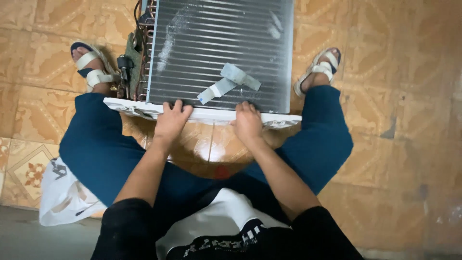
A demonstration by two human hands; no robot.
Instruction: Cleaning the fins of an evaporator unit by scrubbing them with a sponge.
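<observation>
Both hands, left hand (169,121) and right hand (248,121), at frame centre, fingers curled over white edge (207,114) of finned coil unit (221,48), bracing it on floor (385,72); next move likely needs firm two-handed hold.

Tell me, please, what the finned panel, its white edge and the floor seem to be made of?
The finned panel looks like thin bare metal, probably aluminium: fine grey parallel fins with a dull shine and whitish dust. The white edge, under the left hand and the right hand, seems to be smooth plastic or painted metal; I cannot tell which. The floor looks like glazed ceramic tile: patterned, with joints and reflections.
</observation>
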